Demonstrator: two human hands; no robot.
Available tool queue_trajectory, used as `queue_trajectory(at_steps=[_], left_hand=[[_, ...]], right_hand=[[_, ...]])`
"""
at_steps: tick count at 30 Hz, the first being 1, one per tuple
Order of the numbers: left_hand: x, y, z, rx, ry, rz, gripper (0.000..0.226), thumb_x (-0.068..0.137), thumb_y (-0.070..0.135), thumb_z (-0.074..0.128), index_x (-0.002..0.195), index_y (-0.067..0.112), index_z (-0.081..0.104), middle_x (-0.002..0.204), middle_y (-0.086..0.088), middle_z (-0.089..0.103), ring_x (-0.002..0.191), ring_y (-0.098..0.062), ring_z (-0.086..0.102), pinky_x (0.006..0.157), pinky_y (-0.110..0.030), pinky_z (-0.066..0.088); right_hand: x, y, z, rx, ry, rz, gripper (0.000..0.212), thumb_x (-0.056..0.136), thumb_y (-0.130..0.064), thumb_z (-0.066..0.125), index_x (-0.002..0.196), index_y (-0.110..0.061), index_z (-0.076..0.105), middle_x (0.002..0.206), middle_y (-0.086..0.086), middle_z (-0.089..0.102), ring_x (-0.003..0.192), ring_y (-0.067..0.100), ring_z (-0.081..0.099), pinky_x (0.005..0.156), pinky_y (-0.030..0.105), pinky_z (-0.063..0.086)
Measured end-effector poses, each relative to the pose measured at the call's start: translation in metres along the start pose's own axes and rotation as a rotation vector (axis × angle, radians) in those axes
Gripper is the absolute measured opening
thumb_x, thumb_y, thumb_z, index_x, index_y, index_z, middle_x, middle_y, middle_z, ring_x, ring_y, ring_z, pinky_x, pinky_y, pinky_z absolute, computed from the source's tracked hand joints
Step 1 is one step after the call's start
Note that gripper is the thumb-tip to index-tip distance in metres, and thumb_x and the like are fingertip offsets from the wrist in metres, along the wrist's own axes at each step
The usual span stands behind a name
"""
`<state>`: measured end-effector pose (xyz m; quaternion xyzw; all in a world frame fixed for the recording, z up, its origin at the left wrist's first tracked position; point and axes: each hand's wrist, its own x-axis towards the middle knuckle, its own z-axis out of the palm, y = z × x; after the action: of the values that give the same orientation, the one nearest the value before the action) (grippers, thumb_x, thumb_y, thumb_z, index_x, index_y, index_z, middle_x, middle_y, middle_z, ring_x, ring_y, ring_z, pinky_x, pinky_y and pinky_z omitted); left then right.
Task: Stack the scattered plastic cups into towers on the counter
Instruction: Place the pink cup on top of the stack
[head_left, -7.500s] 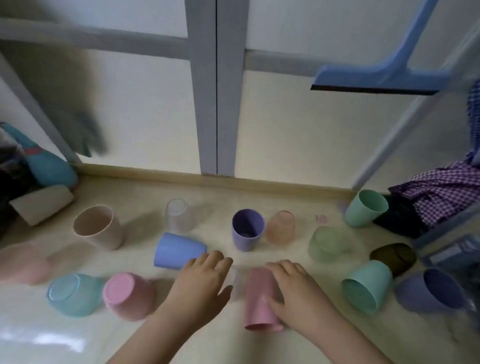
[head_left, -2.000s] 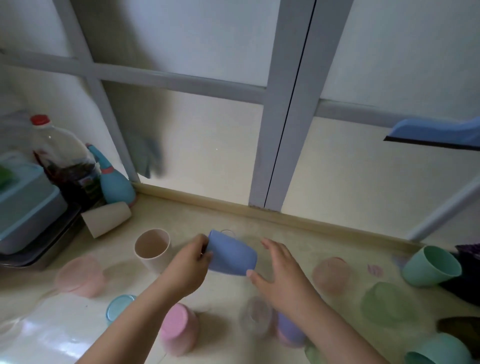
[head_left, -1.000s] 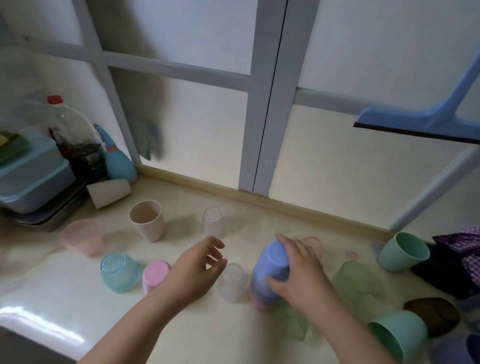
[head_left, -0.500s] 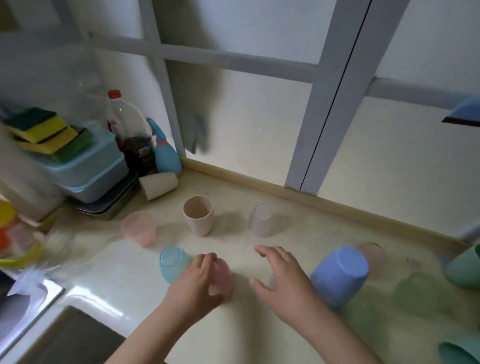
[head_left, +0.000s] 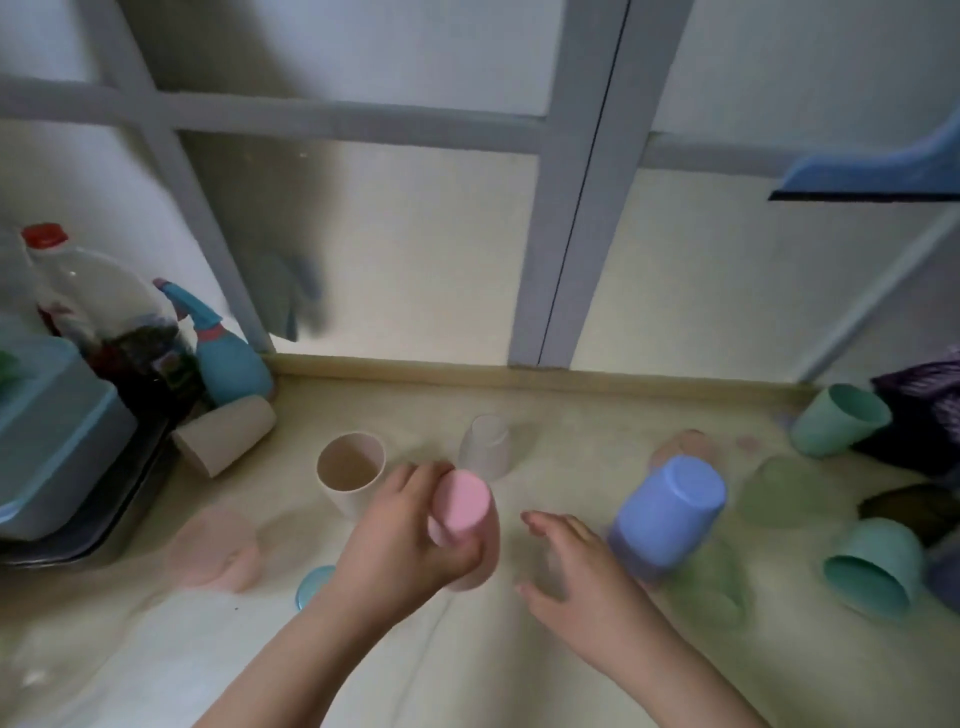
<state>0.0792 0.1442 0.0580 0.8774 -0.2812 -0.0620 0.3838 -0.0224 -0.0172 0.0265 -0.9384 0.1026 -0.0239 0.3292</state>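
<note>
My left hand (head_left: 400, 545) grips an upside-down pink cup (head_left: 462, 504), lifted off the counter (head_left: 519, 675). To its right my right hand (head_left: 582, 577) hovers with fingers spread, holding nothing. Right of that hand stands a stack topped by an inverted blue cup (head_left: 667, 512). A beige cup (head_left: 350, 470) stands upright behind my left hand, and a clear cup (head_left: 485, 452) sits upside down further back. A light blue cup (head_left: 311, 587) peeks out from under my left wrist.
A beige cup (head_left: 223, 436) lies on its side at the back left beside a spray bottle (head_left: 226, 358), a bottle (head_left: 98, 312) and a blue tub (head_left: 52, 436). Green cups (head_left: 839, 418) (head_left: 872, 569) lie tipped at the right; a translucent pink cup (head_left: 215, 551) sits left.
My left hand has closed round the pink cup and raised it off the counter. My right hand stays open beside it. The view has swung back to the right.
</note>
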Motion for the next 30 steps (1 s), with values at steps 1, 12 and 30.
queue_trajectory(at_steps=[1,12,30], left_hand=[[0.009,0.012,-0.004,-0.010,0.014,0.047,0.075,0.050,0.053,0.053,0.118,0.022,0.050,0.104,0.007,0.051,0.091,-0.010,0.051,0.075,-0.010,0.033],[0.042,0.135,0.020,-0.169,-0.032,0.280,0.076,0.050,0.042,0.063,0.121,0.028,0.038,0.098,0.024,0.049,0.090,0.013,0.048,0.069,-0.002,0.038],[0.038,0.148,0.096,0.104,-0.077,0.128,0.066,0.074,0.051,0.059,0.131,0.024,0.037,0.131,0.002,0.051,0.111,-0.019,0.056,0.089,-0.033,0.047]], right_hand=[[-0.004,-0.001,-0.008,0.011,0.030,0.016,0.060,0.074,-0.039,0.058,0.130,-0.023,0.043,0.129,-0.006,0.051,0.120,0.008,0.047,0.105,0.021,0.034],[-0.056,0.013,-0.131,0.019,0.444,0.044,0.039,0.075,-0.027,0.064,0.113,-0.029,0.053,0.103,-0.014,0.056,0.096,-0.006,0.047,0.084,0.001,0.033],[-0.060,0.056,-0.156,0.070,0.310,-0.071,0.033,0.075,-0.029,0.064,0.106,-0.031,0.056,0.092,-0.030,0.049,0.093,-0.012,0.045,0.080,0.000,0.032]])
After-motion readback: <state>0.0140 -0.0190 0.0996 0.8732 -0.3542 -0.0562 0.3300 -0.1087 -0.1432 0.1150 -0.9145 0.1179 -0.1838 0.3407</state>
